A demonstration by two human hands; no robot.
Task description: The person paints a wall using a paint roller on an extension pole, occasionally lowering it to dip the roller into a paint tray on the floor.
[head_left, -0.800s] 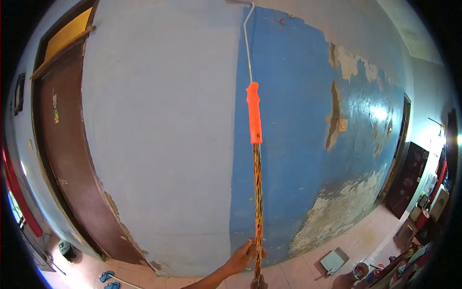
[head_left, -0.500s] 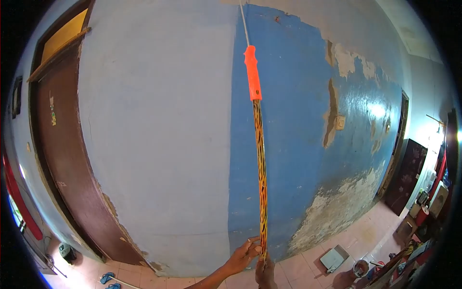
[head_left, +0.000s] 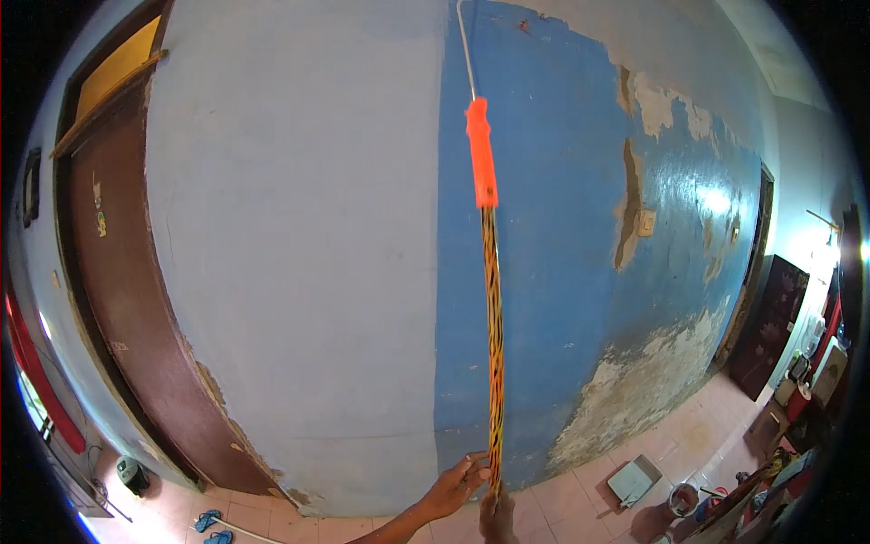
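A long pole (head_left: 495,344) with a yellow, orange and black pattern stands nearly upright in front of the wall. An orange handle (head_left: 482,154) sits at its top, and a thin metal rod (head_left: 468,54) rises from that to the upper edge of the view. My left hand (head_left: 460,486) has its fingers round the lower part of the pole. Just right of it and lower, my right hand (head_left: 497,517) grips the pole near its visible bottom. Behind the pole the wall is blue (head_left: 553,272), with pale paint (head_left: 299,254) to the left.
A brown door (head_left: 136,272) is at the left, with blue sandals (head_left: 217,537) and a thin stick on the tiles. At the lower right are a grey tray (head_left: 634,481), a bucket (head_left: 682,500) and clutter. Plaster peels from the wall, near a switch (head_left: 646,223).
The orange handle and rod have come slightly down and right in view, showing the rod's bent top. Both hands keep their hold. The camera view has shifted slightly.
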